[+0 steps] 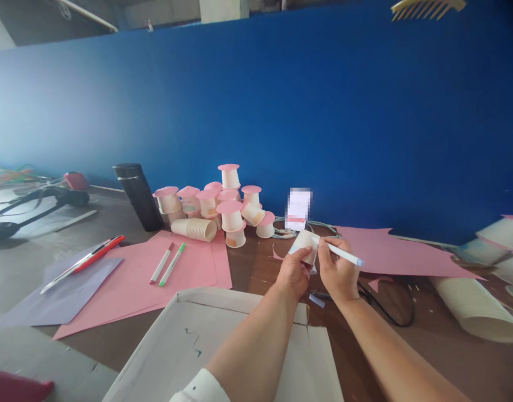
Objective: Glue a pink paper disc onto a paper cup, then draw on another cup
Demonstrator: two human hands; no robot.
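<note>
The left hand (296,273) has its grip closed around a tilted white paper cup (303,242), held above the desk (250,267) toward its back edge, while the right hand (337,273) pinches a white marker (344,254) with its tip end at the cup's side. Just beyond the cup stands a lit, pixelated screen (298,205), and to its left along the back edge come stacked cups with pink paper discs (230,207), a nested sleeve of paper cups (193,229) lying sideways and a black thermos (139,198). Toward the left edge, pink sheets (128,287) carry a brown-capped marker (162,263) and a green-capped marker (172,265).
</note>
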